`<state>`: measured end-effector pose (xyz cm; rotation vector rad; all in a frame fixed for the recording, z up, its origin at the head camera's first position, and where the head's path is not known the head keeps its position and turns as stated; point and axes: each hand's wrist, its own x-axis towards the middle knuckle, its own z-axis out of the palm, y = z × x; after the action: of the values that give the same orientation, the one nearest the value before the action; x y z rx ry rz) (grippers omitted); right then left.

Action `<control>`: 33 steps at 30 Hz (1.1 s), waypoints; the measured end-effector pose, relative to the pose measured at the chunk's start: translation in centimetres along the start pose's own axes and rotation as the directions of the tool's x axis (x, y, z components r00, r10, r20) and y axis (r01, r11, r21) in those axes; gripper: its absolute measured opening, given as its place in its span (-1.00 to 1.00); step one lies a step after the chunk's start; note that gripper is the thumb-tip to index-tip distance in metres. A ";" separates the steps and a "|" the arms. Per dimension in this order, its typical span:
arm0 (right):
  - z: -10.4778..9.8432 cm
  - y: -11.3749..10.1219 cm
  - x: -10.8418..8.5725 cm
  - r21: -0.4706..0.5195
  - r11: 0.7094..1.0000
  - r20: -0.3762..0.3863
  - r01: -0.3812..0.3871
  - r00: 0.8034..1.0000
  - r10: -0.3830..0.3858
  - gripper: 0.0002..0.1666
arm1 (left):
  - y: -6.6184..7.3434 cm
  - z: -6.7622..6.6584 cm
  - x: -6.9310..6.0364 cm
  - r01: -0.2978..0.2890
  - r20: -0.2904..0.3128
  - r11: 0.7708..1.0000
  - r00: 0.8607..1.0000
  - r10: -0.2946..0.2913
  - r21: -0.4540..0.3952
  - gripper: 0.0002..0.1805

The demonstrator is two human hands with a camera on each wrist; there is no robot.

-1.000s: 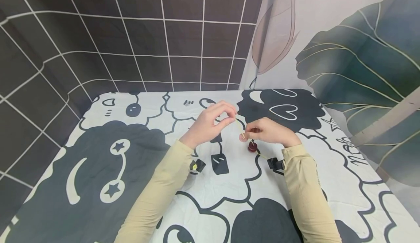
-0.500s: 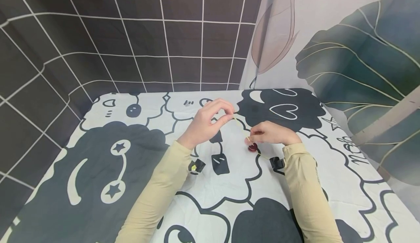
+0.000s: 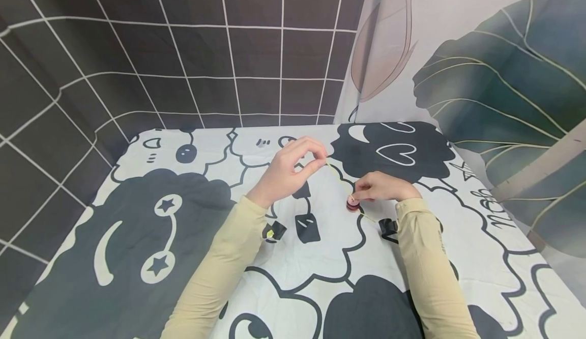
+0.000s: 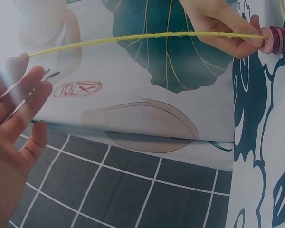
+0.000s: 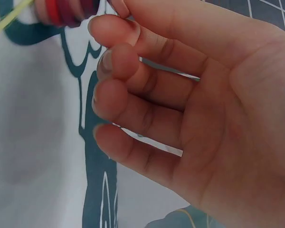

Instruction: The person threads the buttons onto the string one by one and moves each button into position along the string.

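In the head view my left hand is raised, thumb and index finger pinching the upper end of a thin yellow string. The string slants down, taut in the left wrist view, to a small stack of dark red buttons at the cloth. A pink button with small holes lies against the stack, threaded on the string. My right hand holds the pink button at its edge between thumb and index finger. The other right fingers are loosely bent, seen in the right wrist view.
A black tape-like piece lies by the right wrist, near the string's lower end. Another black piece with a yellow spot lies beside the left sleeve. Beneath is a black-and-white cartoon cloth; a dark grid-patterned curtain hangs behind.
My right hand has slid the pink button down the string, rightward to the stack. The left hand has risen slightly and keeps hold of the string's upper end.
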<state>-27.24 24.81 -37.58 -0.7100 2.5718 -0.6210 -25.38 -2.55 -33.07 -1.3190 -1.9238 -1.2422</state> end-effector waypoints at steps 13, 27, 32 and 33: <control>0.0 0.2 -0.1 -0.015 1.000 -0.039 -0.010 0.999 0.009 -0.75 | 0.1 0.0 0.0 0.010 0.004 1.000 1.000 -0.010 0.014 -0.95; 0.8 -0.3 0.5 0.097 0.985 0.041 0.140 0.989 -0.145 -0.88 | 0.3 0.0 0.1 0.015 0.029 1.000 0.999 -0.016 0.012 -0.96; 0.7 -0.1 0.3 0.074 0.987 0.028 0.143 0.989 -0.145 -0.89 | 0.3 0.1 0.1 0.026 0.044 0.999 0.999 -0.027 0.021 -0.96; 0.6 -0.1 0.3 0.065 0.987 0.021 0.147 0.989 -0.149 -0.88 | 0.4 0.1 0.1 0.027 0.046 0.999 0.999 -0.028 0.022 -0.96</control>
<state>-27.12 24.43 -38.16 -0.8878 2.4802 -0.7319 -25.09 -2.42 -32.88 -1.3254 -1.9879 -1.2116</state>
